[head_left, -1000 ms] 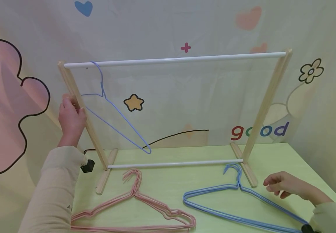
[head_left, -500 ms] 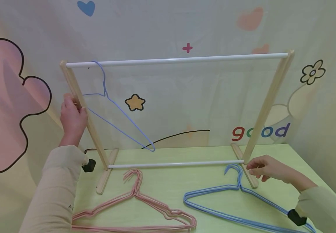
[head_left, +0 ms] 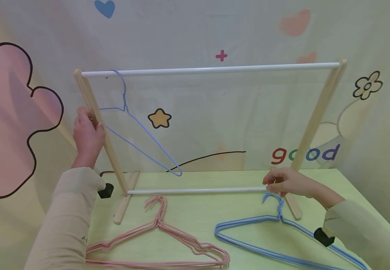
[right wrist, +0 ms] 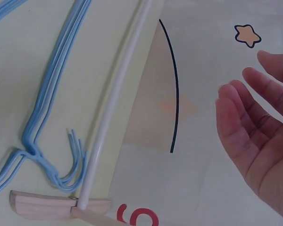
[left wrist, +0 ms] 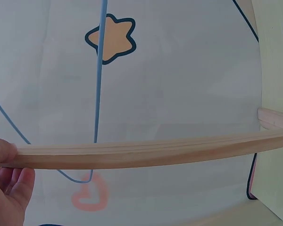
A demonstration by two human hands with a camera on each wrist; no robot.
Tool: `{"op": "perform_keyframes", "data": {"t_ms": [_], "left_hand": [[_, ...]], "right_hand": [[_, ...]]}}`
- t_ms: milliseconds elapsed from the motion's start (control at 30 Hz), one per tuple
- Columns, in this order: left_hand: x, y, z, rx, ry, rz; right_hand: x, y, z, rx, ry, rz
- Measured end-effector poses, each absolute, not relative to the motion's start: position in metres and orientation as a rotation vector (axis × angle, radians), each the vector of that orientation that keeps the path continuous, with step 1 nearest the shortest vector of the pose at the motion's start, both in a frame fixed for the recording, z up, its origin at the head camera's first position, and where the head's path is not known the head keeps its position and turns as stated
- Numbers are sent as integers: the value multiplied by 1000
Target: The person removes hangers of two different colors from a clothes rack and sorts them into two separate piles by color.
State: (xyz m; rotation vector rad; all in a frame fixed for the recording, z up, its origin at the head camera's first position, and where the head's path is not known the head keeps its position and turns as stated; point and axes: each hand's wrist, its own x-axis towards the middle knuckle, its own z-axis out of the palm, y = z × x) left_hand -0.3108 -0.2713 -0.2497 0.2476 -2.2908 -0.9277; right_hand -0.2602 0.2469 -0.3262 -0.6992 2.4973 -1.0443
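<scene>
My left hand (head_left: 88,137) grips the left wooden post (head_left: 115,165) of a hanger rack, thumb and fingers on either side of it in the left wrist view. A blue wire hanger (head_left: 125,103) hangs by its hook from the white top rod (head_left: 211,70), close to that post. With loosely bent fingers, my right hand (head_left: 291,182) is over the hooks of a stack of blue hangers (head_left: 280,214) on the table. The right wrist view shows this hand (right wrist: 259,127) holding nothing, with those hooks (right wrist: 68,181) off to its left.
Several pink hangers (head_left: 157,222) lie stacked at the front left of the green table (head_left: 188,210). The rack's white lower rod (head_left: 198,191) runs behind both stacks, and its right post (head_left: 319,108) rises behind my right hand. A printed curtain hangs at the back.
My right hand has moved left and slightly upward, from beside the blue stack to over its hooks. The left hand keeps its grip on the post. The view has shifted slightly.
</scene>
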Motion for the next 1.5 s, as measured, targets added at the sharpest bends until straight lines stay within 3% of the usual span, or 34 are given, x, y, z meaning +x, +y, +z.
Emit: {"op": "perform_keyframes", "data": {"t_ms": [767,1500], "left_hand": [[-312,-272,-252,248,-2283,-918],[-311,-271,-251,246,-2286,-920]], "right_hand": [[-280,157,-278,-791,2451,-1082],[-292,85,-262,-878,2404,-1236]]}}
